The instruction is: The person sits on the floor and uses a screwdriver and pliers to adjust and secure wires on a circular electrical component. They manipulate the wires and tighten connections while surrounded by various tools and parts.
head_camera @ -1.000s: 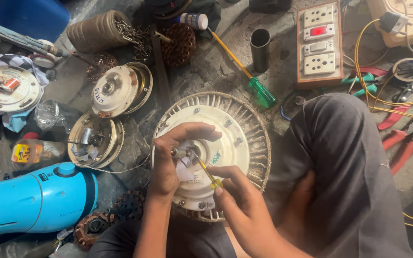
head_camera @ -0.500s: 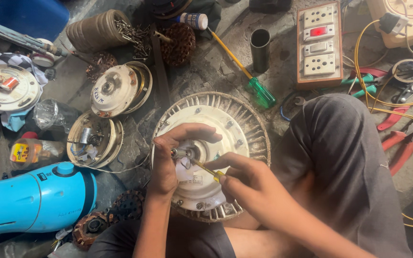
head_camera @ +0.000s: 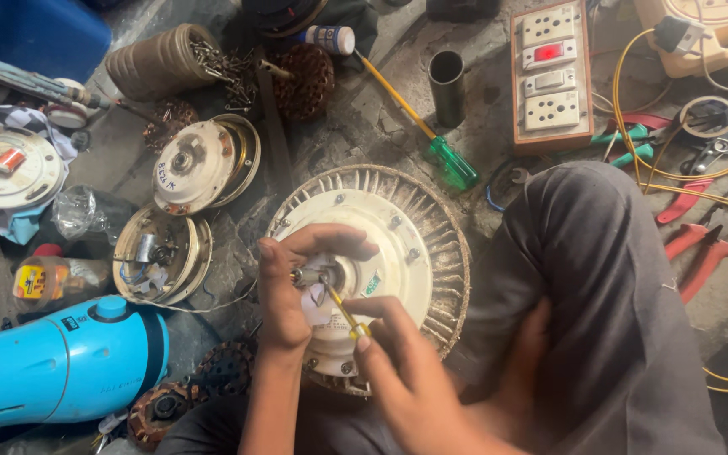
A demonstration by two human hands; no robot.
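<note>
A round cream-coloured fan motor housing with a ribbed metal rim (head_camera: 398, 244) lies flat on the grey concrete floor (head_camera: 364, 126), just in front of the person's bent knee in dark grey trousers (head_camera: 600, 286). The left hand (head_camera: 288, 286) curls over the housing's central hub, thumb and fingers closed around the short metal shaft there. The right hand (head_camera: 406, 371) pinches a thin yellow-handled screwdriver (head_camera: 343, 310), its tip set against the hub beside the left thumb; both hands cover the near part of the housing.

Beyond the housing, a long green-handled screwdriver with a yellow shaft (head_camera: 431, 139) lies slanted, and past it a dark metal tube (head_camera: 447, 77) stands upright. To the right of the tube sits a wooden switchboard with white sockets and a red switch (head_camera: 549, 76). Red-handled pliers (head_camera: 701, 244) lie right of the knee, among yellow wires (head_camera: 659, 168). Left of the housing are two smaller opened motor shells (head_camera: 204, 164), one showing wiring, and nearer the person a light blue plastic appliance body (head_camera: 61, 362). Copper-wound stators (head_camera: 305, 80) lie at the far side.
</note>
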